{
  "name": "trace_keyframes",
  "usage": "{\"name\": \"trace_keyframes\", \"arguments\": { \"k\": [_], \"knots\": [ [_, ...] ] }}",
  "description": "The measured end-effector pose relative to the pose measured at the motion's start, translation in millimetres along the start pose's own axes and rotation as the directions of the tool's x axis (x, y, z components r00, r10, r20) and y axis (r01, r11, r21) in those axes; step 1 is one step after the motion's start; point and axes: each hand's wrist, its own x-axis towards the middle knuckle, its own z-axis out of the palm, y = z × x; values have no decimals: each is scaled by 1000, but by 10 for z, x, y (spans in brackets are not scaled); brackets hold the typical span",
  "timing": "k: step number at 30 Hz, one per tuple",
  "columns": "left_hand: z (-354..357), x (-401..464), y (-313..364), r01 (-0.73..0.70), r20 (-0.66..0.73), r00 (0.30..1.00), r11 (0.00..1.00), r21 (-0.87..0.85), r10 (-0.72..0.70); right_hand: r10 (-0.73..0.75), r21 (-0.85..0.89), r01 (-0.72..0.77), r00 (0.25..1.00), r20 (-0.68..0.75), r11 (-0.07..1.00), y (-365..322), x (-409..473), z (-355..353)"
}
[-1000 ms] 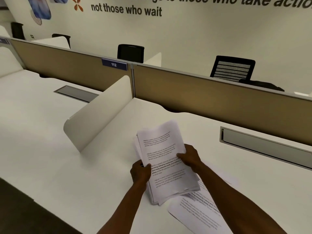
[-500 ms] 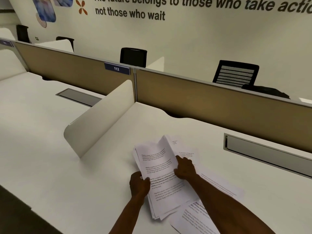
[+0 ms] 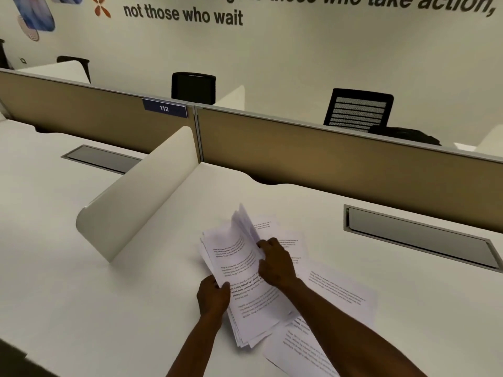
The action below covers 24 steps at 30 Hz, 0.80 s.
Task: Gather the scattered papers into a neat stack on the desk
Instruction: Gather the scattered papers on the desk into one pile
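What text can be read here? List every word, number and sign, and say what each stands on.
"not those who wait": wall lettering.
"take action,": line above it on the wall, its start cut off by the frame.
"112": blue plate on the desk partition.
Printed paragraphs on the held stack of papers and loose sheets: too small and blurred to read.

Both bare forearms reach forward from the lower edge of view. The left hand (image 3: 213,296) is closed, thumb on top, gripping the paper stack (image 3: 245,281) at its left edge. The right hand (image 3: 276,263) lies palm-down on the stack, fingers curled at the lifted sheets.
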Motion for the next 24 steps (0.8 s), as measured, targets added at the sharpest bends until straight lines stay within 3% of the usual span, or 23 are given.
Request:
{"name": "trace_keyframes", "arguments": {
  "k": [5,8,12,15,17,20,24],
  "knots": [
    [0,20,-11,41,16,999,995,-90,-39,-218,-22,217,969,-113,976,-264,-289,60],
    [-57,69,-49,118,45,993,969,-216,-110,-218,107,241,957,-193,964,-363,-507,2],
    [-165,165,-20,195,152,977,925,-326,-153,-29,486,166,960,-278,858,-275,-762,-197],
    [-269,138,68,158,305,951,934,-321,-56,97,820,32,990,-107,572,-45,-957,-372],
    [-321,95,126,172,457,890,916,-363,14,128,904,-25,991,-32,426,134,-1092,-444],
    [-290,17,219,156,585,805,916,-369,98,234,913,-113,972,20,392,368,-1273,-438],
    [-23,-196,319,35,619,774,967,-253,134,447,859,-246,894,24,448,618,-1476,-281]
  ]
}}
